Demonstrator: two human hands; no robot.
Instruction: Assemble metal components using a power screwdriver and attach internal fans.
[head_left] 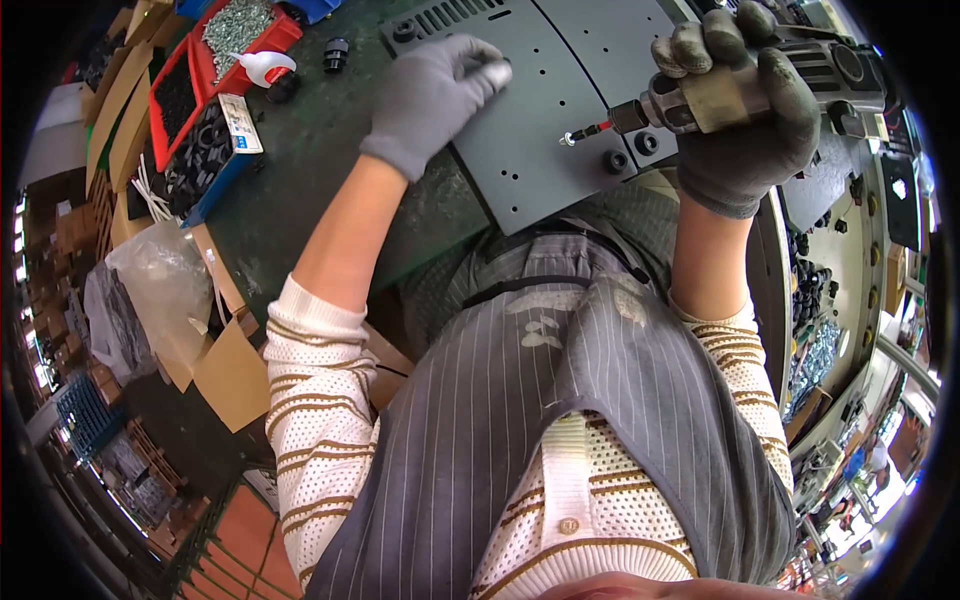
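My right hand (745, 130), in a grey glove, grips a power screwdriver (705, 100) held above the right part of a dark grey metal panel (530, 130). A small silvery screw (566, 139) sits at the tip of its bit, which points left. My left hand (430, 100), also gloved, is over the panel's left edge with thumb and fingertips brought together; whatever they may hold is hidden. Round black feet (615, 161) sit near the panel's front right corner, and another black foot (404, 31) is at its far left. Several small holes dot the panel.
On the dark green worktop (310, 190), red bins (240, 45) hold screws and black parts. Beside them are a blue box (215, 165) of black rings, a white bottle (266, 68) and a black cylindrical part (337, 54). Cardboard (232, 375) and a plastic bag (165, 290) lie left.
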